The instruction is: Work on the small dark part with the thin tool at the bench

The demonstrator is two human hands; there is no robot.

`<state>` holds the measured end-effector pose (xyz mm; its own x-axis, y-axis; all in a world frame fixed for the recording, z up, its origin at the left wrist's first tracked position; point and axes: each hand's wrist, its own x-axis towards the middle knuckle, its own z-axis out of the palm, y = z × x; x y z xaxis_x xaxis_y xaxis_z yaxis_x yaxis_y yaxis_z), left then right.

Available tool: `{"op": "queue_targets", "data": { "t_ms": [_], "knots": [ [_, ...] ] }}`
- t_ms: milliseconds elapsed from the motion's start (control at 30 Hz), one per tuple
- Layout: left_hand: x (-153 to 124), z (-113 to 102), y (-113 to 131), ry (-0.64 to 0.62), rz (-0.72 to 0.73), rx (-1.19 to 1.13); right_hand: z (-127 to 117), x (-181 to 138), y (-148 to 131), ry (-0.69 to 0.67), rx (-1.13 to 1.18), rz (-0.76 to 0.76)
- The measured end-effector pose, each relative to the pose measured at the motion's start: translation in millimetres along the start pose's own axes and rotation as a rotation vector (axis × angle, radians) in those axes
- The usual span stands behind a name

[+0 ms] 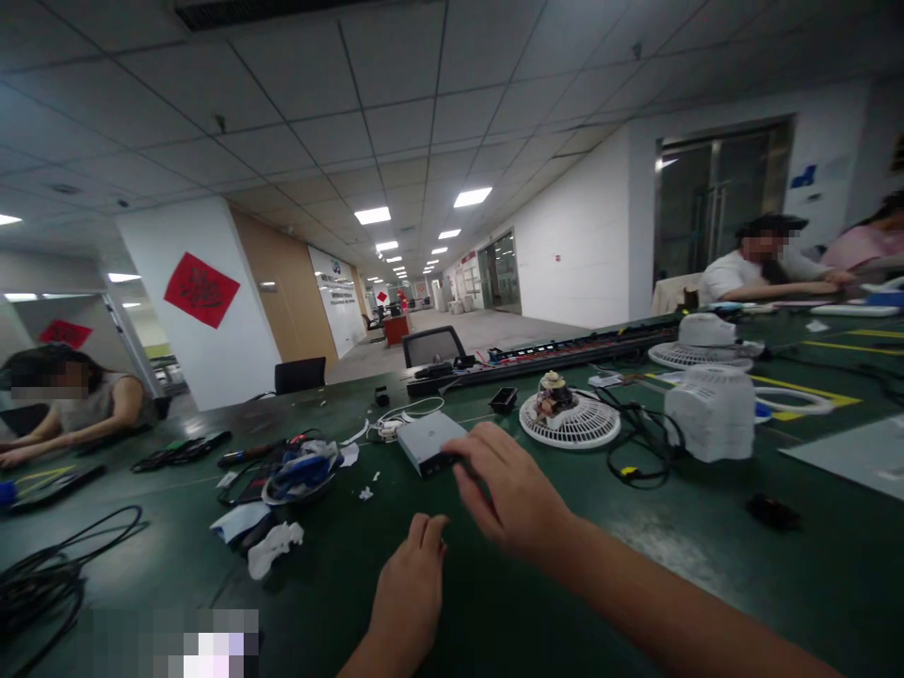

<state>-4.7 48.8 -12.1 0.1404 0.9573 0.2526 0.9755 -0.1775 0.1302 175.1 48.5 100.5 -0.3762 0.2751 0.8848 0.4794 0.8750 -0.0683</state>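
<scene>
I saw the bare right forearm (pixel 670 589) slant in from four o'clock, the right hand (pixel 519 482) aimed toward ten, palm down and fingers bent. The left hand (pixel 413 574) sat lower, near six, apart from its partner, fingers curled and pointing toward twelve.

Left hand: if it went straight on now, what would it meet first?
Likely the near side of the grey box, by the right hand, though the height of the left hand is unclear.
</scene>
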Motion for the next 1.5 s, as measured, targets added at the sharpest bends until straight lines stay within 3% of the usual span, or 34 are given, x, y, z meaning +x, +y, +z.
{"op": "queue_targets", "data": {
  "t_ms": [67, 167, 233, 333, 400, 567, 733, 833, 900, 967, 1100, 1200, 1333, 1500],
  "knots": [
    [14.9, 1.7, 1.2, -0.008, -0.006, 0.009, 27.4, -25.4, 41.1, 0.137, -0.107, 0.223],
    [40.5, 6.9, 5.0, 0.042, -0.083, 0.009, 59.3, -64.5, 78.9, 0.151, -0.209, 0.245],
    [53.9, 10.9, 8.8, 0.124, -0.145, -0.01, 72.1, -78.2, 84.3, 0.177, -0.246, 0.217],
    [63.2, 14.7, 12.1, 0.212, -0.25, -0.034, 85.2, -77.9, 77.8, -0.018, -0.253, 0.069],
    [62.4, 15.0, 10.5, 0.266, -0.244, -0.083, 91.5, -72.3, 73.7, -0.055, -0.257, 0.083],
    [49.0, 11.0, -0.7, 0.348, -0.151, -0.308, 83.0, -68.8, 72.2, 0.083, -0.157, 0.281],
    [42.5, 7.1, -0.9, 0.275, -0.228, -0.313, 52.9, -67.5, 64.6, 0.214, -0.214, 0.421],
    [43.9, 8.5, 2.2, 0.244, -0.24, -0.287, 56.7, -62.3, 57.9, -0.036, -0.254, 0.417],
    [44.9, 10.4, 2.7, 0.251, -0.241, -0.254, 71.8, -58.9, 54.7, -0.258, -0.315, 0.395],
    [45.2, 12.2, 2.2, 0.249, -0.247, -0.228, 91.8, -56.0, 53.6, -0.392, -0.38, 0.42],
    [45.0, 14.3, 1.4, 0.24, -0.269, -0.211, 123.5, -51.1, 58.5, -0.508, -0.409, 0.542],
    [46.7, 15.1, 1.9, 0.23, -0.256, -0.201, 130.6, -49.6, 61.7, -0.591, -0.379, 0.518],
    [49.9, 14.4, 2.6, 0.219, -0.212, -0.201, 124.8, -49.3, 55.9, -0.587, -0.429, 0.438],
    [47.9, 12.1, 4.6, 0.217, -0.16, -0.291, 100.5, -57.7, 45.5, -0.667, -0.423, 0.22]
  ]
}}
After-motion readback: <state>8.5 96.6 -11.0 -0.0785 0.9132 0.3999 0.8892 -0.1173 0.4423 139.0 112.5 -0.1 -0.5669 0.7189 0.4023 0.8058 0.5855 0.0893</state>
